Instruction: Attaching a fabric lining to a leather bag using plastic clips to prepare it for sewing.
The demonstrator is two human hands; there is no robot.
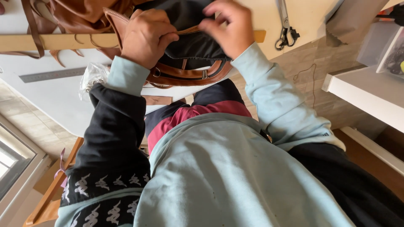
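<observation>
Both hands on the brown leather bag [185,73] at the near edge of the white counter [50,96]: left hand [145,38] clenched on the bag's tan rim, right hand [229,27] pinching the dark lining [193,48] along that same rim. Bag lies on its side, straps [38,25] trailing left over a long wooden strip [59,41]. Metal ruler [52,75] and clear plastic bag [93,77] just beside the left sleeve; pliers [286,29] well apart on the right.
</observation>
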